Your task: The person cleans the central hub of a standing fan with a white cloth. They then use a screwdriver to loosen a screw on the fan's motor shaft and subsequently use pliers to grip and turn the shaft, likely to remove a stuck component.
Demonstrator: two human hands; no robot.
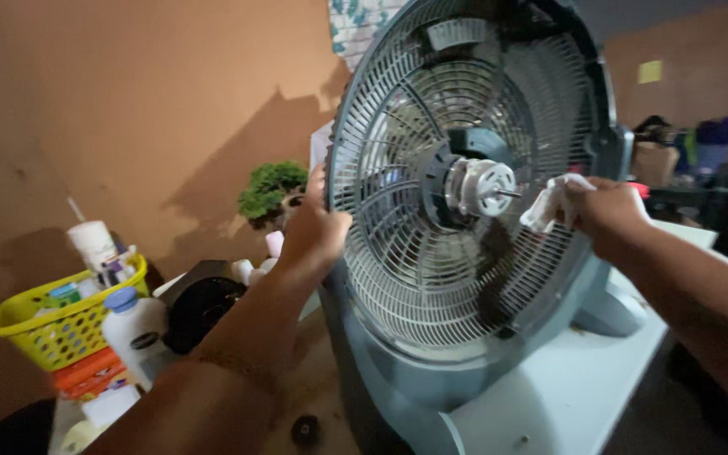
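1. The fan [465, 219] stands upright on the white desk [566, 396], on a grey-blue base, and fills the middle of the view.
2. Its round grille is grey-blue plastic with thin ribs fanning out from the centre. No blades or front guard are seen on it.
3. The motor hub [480, 187] is exposed at the centre: a pale round part with a short metal shaft pointing toward the viewer.
4. A dark smear of grime lies on the ribs below the hub, running down toward the lower rim.
5. The left hand [313, 229] is clamped on the left rim of the grille, fingers curled round the edge.
6. The right hand [608, 215] is closed round a white cloth [549, 202], held just right of the hub, in front of the ribs. Whether the cloth touches the grille cannot be told.
7. To the left, near the wall, stands a yellow basket [44, 324] of small items, with a white bottle [132, 329] with a blue cap just beside it and a dark round object [200, 312] next to that.
8. A small green plant [270, 192] stands behind the left hand.
9. Limits of view: the fan's top rim and part of its base are cut off by the frame. The basket's contents are too small to identify. The right background is dim and blurred; only vague shapes on a far surface show.
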